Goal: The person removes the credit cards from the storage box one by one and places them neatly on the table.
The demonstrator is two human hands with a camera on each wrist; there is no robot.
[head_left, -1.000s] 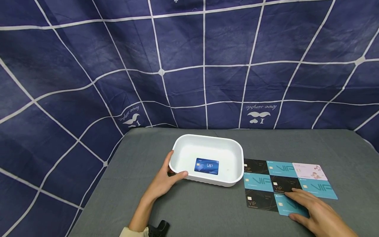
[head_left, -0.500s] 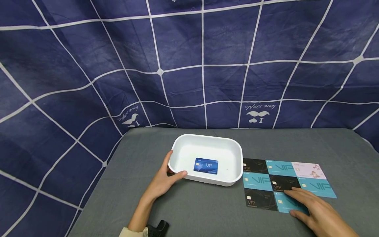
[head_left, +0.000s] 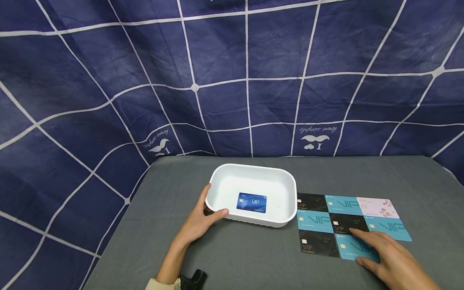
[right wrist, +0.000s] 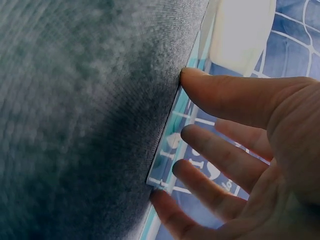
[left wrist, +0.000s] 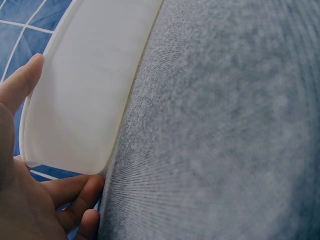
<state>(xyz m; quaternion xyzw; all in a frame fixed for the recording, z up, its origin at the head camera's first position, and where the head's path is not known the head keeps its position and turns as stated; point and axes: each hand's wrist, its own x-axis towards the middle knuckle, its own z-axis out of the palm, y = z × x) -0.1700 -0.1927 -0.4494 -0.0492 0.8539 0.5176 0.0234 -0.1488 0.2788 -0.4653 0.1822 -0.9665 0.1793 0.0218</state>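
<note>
My left hand [head_left: 197,227] grips the left end of a white plastic box [head_left: 261,173], thumb over the near rim and fingers round the side. In the left wrist view the thumb and fingers hold the box wall [left wrist: 90,85]. Inside the box lies a blue VIP card [head_left: 251,202]. My right hand [head_left: 391,257] rests over a teal VIP card [head_left: 353,247] in the front row, partly covering it. Its fingers are spread; in the right wrist view the thumb [right wrist: 200,85] touches the card's edge. The fingertips reach the black card [head_left: 342,222] behind.
Beside the box, several cards lie edge to edge in rows: a black card [head_left: 319,243], a teal card [head_left: 315,221], a pink card [head_left: 378,208] and others. Grey cloth [head_left: 253,257] covers the table. A blue curtain with white lines [head_left: 224,104] hangs behind it.
The teal card under my right hand has shifted slightly away from me, its near edge now straighter beside the black card. The right fingertips have moved a little. The left hand and box stay put.
</note>
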